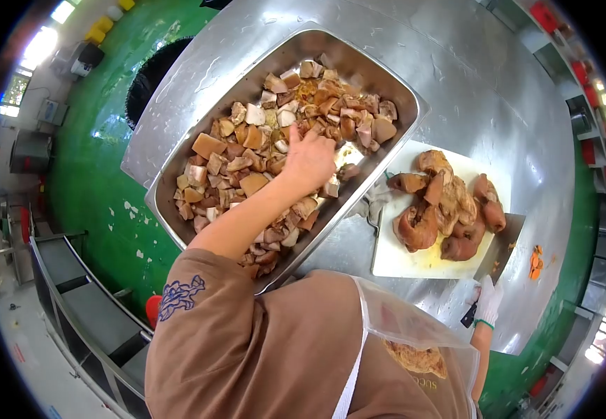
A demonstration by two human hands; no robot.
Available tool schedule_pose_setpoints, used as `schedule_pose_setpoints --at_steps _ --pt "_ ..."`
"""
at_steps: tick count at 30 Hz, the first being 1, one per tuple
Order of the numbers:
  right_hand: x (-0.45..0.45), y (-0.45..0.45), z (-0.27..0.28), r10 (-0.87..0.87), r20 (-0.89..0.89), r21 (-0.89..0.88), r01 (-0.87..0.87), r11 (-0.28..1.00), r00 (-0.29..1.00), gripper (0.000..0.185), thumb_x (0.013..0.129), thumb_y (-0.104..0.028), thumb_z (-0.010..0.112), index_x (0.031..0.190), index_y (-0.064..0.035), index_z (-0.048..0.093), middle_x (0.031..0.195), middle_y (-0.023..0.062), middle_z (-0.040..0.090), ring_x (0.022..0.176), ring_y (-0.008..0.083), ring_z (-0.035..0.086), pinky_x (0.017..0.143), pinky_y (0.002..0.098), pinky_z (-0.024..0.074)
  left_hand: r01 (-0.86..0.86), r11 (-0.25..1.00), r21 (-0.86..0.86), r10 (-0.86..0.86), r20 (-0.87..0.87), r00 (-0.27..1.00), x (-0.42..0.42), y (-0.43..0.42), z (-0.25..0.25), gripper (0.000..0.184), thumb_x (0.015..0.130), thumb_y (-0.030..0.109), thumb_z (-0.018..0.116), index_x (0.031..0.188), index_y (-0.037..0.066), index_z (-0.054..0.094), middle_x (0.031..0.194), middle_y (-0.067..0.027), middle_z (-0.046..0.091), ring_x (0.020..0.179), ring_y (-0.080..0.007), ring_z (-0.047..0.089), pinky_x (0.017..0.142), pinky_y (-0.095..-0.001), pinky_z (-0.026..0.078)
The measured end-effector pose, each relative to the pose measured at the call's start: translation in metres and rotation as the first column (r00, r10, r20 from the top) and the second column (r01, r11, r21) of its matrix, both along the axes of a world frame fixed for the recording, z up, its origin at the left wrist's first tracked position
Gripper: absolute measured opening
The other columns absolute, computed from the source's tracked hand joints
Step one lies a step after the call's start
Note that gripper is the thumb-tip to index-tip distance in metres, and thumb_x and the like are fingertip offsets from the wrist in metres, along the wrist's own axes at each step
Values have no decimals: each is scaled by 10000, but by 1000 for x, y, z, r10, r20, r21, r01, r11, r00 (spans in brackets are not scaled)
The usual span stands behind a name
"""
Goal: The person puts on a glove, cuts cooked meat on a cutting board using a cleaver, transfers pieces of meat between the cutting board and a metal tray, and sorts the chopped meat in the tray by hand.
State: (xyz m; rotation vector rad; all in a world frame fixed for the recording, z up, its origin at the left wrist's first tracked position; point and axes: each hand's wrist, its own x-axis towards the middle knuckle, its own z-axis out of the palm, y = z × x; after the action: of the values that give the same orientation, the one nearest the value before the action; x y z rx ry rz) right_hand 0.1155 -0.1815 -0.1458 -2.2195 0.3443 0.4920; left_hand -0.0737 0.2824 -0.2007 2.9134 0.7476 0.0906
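Observation:
My bare left hand (310, 160) reaches into a deep steel tray (177, 157), its fingers apart and touching the chunks of cooked meat (253, 183) there. I cannot see a piece held in it. At the lower right, my right hand (488, 302), in a white knit glove, grips a cleaver by its black handle (468, 315). The broad cleaver blade (502, 246) lies along the right edge of a white cutting board (395, 262). Several large brown pieces of cooked meat (418, 227) are heaped on that board, to the right of the tray.
Tray and board stand on a steel table (470, 63). A greyish cloth (373, 202) lies between them. Orange scraps (536, 262) sit near the table's right edge. A bin with a black liner (151, 77) stands on the green floor (100, 181) at left, above a metal-framed structure (93, 300).

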Motion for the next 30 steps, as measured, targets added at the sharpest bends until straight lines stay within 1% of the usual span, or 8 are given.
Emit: schedule_pose_setpoints --at_steps 9,14,15,17,20,22,26,30 --pt "-1 5 1 -13 5 3 13 1000 1000 210 912 -219 527 1013 -37 494 650 54 471 421 135 433 375 313 445 -202 939 -279 269 227 936 -26 27 32 240 913 327 611 954 98 668 813 -78 666 777 -180 619 803 -402 493" --pt "-3 9 5 -36 -23 45 37 998 999 189 911 -213 529 1015 -61 487 654 52 470 410 129 421 371 311 436 -332 806 -490 590 615 523 -91 200 118 330 952 326 575 1057 17 626 859 -109 670 689 -142 651 547 -250 501" --pt "-2 10 5 -27 -14 9 27 1000 1000 184 905 -210 530 1007 -63 487 653 46 467 410 128 418 372 308 434 -358 780 -514 622 569 538 -112 266 118 472 938 375 583 1187 -26 571 1026 -165 660 837 -213 665 666 -307 542" --pt "-4 10 5 -23 -15 8 23 1000 1000 190 900 -210 532 1008 -61 487 656 47 466 410 128 417 372 306 434 -873 487 -7 824 336 457 -156 357 107 733 884 524 603 1377 8 435 1225 -221 588 1096 -347 586 942 -393 469" --pt "-1 4 0 -31 -11 17 31 999 999 218 886 -223 546 1011 -55 487 667 59 473 411 135 420 378 308 445 -518 850 93 427 453 783 -139 227 144 673 882 497 617 1344 29 474 1211 -213 590 1057 -347 599 920 -386 478" --pt "1 4 -3 -17 31 -32 18 999 999 245 882 -234 551 1035 -52 491 675 65 478 411 141 424 377 312 449 -478 874 87 428 327 843 -144 141 109 550 863 426 654 1242 43 543 1179 -132 595 999 -297 609 889 -408 487" --pt "6 -5 -10 -9 24 -7 9 1000 1000 346 866 -222 547 1134 -13 481 623 56 455 409 143 423 365 323 449 -566 802 -192 467 -390 794 -143 1 52 998 674 319 806 1459 85 234 1290 -265 449 1207 -399 470 1037 -486 427" --pt "9 -11 -16 -13 23 -3 13 1000 1000 322 857 -203 552 1085 10 473 600 49 432 401 136 402 363 320 437 -445 855 -266 441 -76 894 -103 5 25 925 715 113 756 1477 190 236 1215 -267 464 1002 -374 560 825 -435 516"
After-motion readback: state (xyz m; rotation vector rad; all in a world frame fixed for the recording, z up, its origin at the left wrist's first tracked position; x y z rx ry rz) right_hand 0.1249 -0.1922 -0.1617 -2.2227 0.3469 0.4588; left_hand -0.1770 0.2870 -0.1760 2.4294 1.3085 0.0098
